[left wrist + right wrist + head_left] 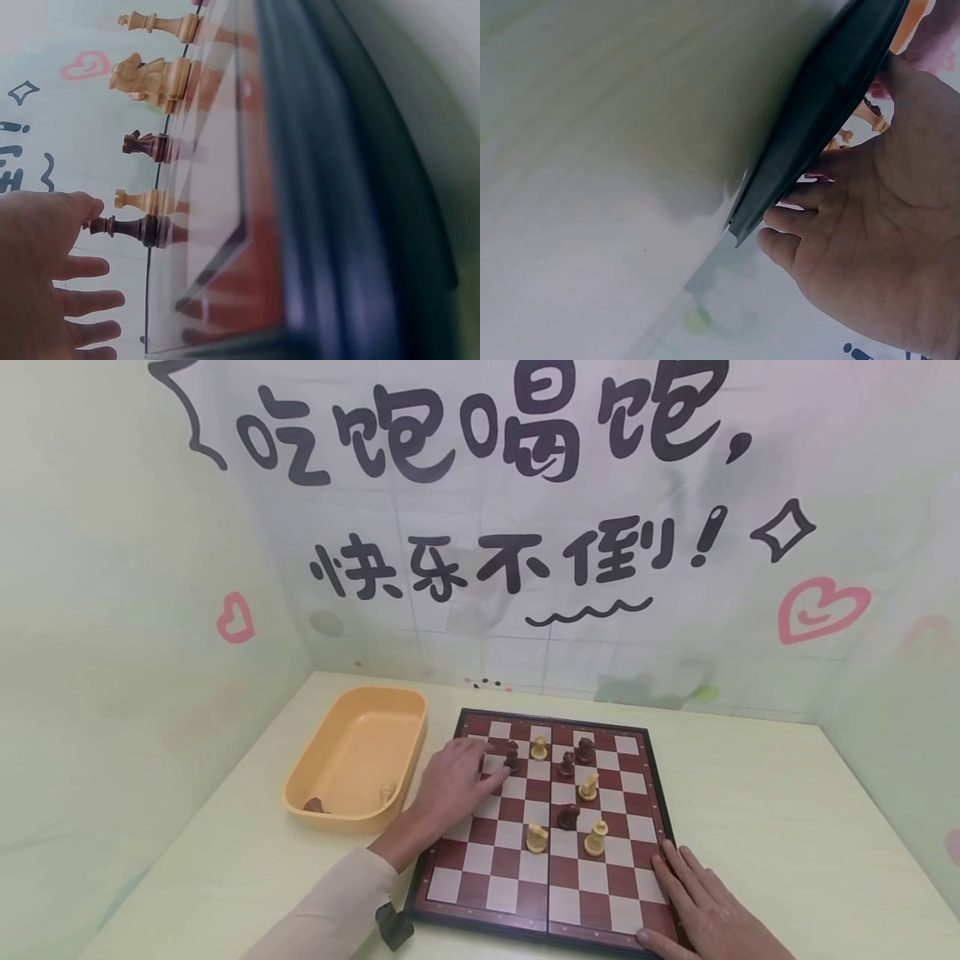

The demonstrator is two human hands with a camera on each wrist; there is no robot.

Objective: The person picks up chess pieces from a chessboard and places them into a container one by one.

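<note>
My left hand (pixel 452 783) reaches over the far left of a red-and-white chessboard (pixel 507 893). Its fingers are spread, with the thumb and fingertips close about a tall dark chess piece (pixel 512 757). In the left wrist view the thumb tip overlaps the top of that dark piece (pixel 131 228). A pale rook (pixel 136 200) shows beside it there. On the board's near right edge lies my right hand (pixel 703 902), fingers extended. Among the pieces standing mid-board are a pale knight (pixel 536 838), a tall pale piece (pixel 596 839) and a dark knight (pixel 568 817).
An orange tray (pixel 294 783) stands left of the board, with a dark piece (pixel 314 805) and a pale piece (pixel 387 793) inside. More pieces stand toward the board's far side. Behind the table (pixel 765 810) rises a wall (pixel 480 643) with lettering.
</note>
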